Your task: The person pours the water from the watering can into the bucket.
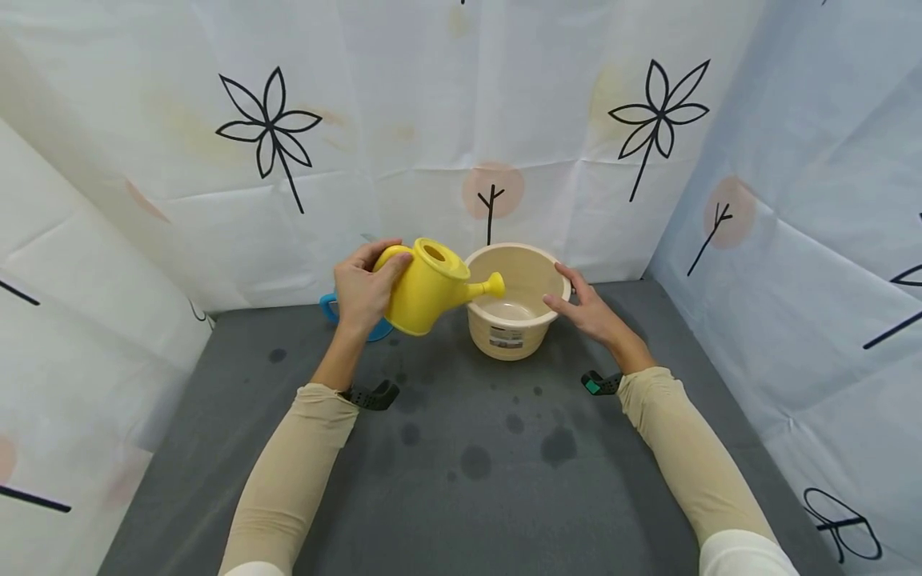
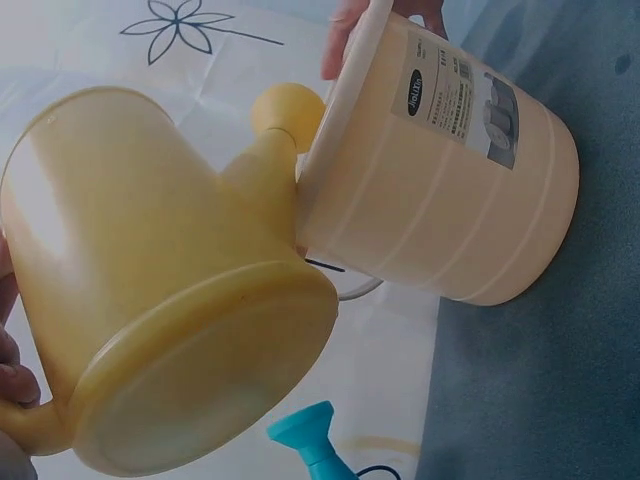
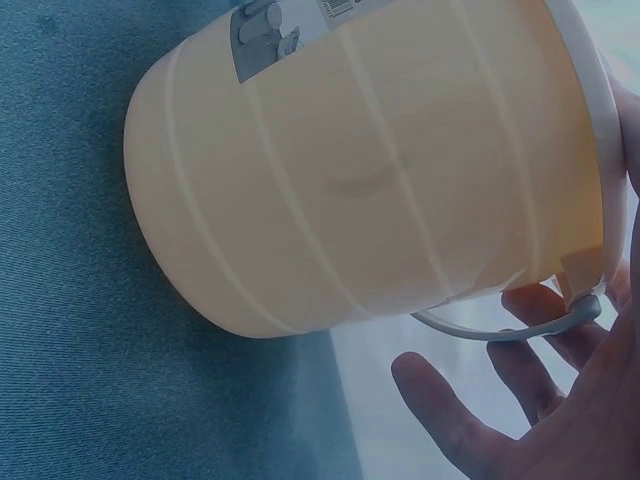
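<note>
My left hand (image 1: 362, 292) grips the handle of a yellow watering can (image 1: 425, 292). The can is raised off the table and tilted to the right, its spout over the near left rim of a cream plastic bucket (image 1: 507, 340). In the left wrist view the can's underside faces the camera, and its round sprinkler head is beside the bucket rim. My right hand (image 1: 594, 316) holds the bucket's right rim, thumb over the edge and other fingers outside near the bucket handle (image 3: 510, 333). The bucket stands upright. No water is visible leaving the spout.
A blue watering can (image 1: 327, 308) stands behind the left hand, mostly hidden; its spout (image 2: 303, 428) shows in the left wrist view. Dark wet spots (image 1: 475, 462) dot the grey tabletop (image 1: 446, 528). White patterned cloth (image 1: 403, 104) hangs behind and on both sides.
</note>
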A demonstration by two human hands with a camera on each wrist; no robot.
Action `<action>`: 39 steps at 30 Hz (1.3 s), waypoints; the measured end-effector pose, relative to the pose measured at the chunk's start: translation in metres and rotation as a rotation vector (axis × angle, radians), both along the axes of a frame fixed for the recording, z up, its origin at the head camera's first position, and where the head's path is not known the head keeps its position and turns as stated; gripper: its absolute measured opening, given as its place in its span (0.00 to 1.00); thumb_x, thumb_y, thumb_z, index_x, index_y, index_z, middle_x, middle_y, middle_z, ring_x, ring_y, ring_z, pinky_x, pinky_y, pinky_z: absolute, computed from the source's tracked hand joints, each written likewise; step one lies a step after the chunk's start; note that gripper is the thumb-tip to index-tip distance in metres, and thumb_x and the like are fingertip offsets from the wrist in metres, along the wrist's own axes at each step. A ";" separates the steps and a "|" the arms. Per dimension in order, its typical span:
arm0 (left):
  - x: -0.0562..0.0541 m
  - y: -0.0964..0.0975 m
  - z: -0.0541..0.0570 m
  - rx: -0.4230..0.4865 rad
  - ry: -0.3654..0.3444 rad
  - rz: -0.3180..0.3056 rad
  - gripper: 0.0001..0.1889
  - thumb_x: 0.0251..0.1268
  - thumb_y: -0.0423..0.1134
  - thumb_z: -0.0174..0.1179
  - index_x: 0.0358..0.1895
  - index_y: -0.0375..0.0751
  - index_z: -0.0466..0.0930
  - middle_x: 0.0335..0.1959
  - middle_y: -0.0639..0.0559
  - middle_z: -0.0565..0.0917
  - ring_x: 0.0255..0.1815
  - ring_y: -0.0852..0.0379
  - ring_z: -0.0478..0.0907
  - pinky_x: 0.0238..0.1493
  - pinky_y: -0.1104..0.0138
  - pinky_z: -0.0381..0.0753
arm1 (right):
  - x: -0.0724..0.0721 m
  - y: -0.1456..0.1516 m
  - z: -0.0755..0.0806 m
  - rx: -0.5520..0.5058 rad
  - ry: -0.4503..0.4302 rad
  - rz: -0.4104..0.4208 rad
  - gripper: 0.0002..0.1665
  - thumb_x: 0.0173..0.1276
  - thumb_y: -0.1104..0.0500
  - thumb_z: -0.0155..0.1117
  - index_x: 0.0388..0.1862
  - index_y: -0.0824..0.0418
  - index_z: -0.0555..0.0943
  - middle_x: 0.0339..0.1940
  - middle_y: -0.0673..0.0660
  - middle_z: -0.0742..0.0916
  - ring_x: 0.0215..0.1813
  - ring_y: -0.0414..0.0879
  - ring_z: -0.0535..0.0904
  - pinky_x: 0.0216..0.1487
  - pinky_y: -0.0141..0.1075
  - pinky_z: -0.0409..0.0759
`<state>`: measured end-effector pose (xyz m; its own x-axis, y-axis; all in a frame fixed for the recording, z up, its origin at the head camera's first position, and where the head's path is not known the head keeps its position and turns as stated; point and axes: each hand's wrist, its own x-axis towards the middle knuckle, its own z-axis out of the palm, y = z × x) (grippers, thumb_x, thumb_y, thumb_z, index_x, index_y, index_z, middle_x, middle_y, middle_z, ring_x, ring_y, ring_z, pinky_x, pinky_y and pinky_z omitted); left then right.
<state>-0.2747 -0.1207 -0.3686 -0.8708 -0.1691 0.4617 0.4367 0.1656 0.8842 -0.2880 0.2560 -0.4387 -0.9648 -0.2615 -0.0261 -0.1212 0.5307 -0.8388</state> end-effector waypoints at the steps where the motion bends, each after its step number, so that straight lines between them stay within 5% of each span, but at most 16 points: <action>1: 0.000 0.001 0.001 -0.003 -0.002 -0.001 0.19 0.62 0.46 0.74 0.51 0.38 0.89 0.47 0.38 0.89 0.39 0.56 0.86 0.39 0.76 0.87 | 0.000 0.000 0.001 0.002 0.003 0.003 0.50 0.78 0.41 0.57 0.86 0.46 0.42 0.87 0.57 0.45 0.87 0.61 0.40 0.81 0.67 0.53; 9: -0.002 0.007 0.007 -0.018 0.005 -0.020 0.18 0.63 0.43 0.73 0.51 0.36 0.88 0.47 0.39 0.89 0.37 0.66 0.84 0.40 0.75 0.87 | 0.001 -0.002 0.003 -0.011 0.015 0.012 0.49 0.78 0.43 0.57 0.86 0.48 0.42 0.87 0.58 0.45 0.87 0.62 0.41 0.81 0.67 0.53; 20: -0.005 0.009 0.012 -0.118 -0.024 -0.056 0.18 0.66 0.44 0.71 0.54 0.38 0.88 0.51 0.38 0.88 0.47 0.44 0.83 0.46 0.70 0.87 | 0.001 -0.001 0.000 -0.003 0.011 -0.002 0.49 0.78 0.42 0.57 0.86 0.48 0.43 0.87 0.58 0.47 0.87 0.62 0.41 0.81 0.67 0.52; 39: -0.011 0.018 0.023 -0.157 -0.039 -0.060 0.17 0.66 0.44 0.70 0.53 0.37 0.88 0.50 0.38 0.89 0.47 0.46 0.85 0.45 0.72 0.86 | 0.002 0.002 -0.001 -0.004 0.020 0.008 0.50 0.77 0.41 0.57 0.86 0.48 0.42 0.87 0.59 0.46 0.87 0.62 0.41 0.81 0.66 0.52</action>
<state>-0.2861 -0.1030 -0.3458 -0.8948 -0.0446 0.4442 0.4161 0.2775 0.8660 -0.2862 0.2582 -0.4399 -0.9631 -0.2692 -0.0055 -0.1422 0.5260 -0.8385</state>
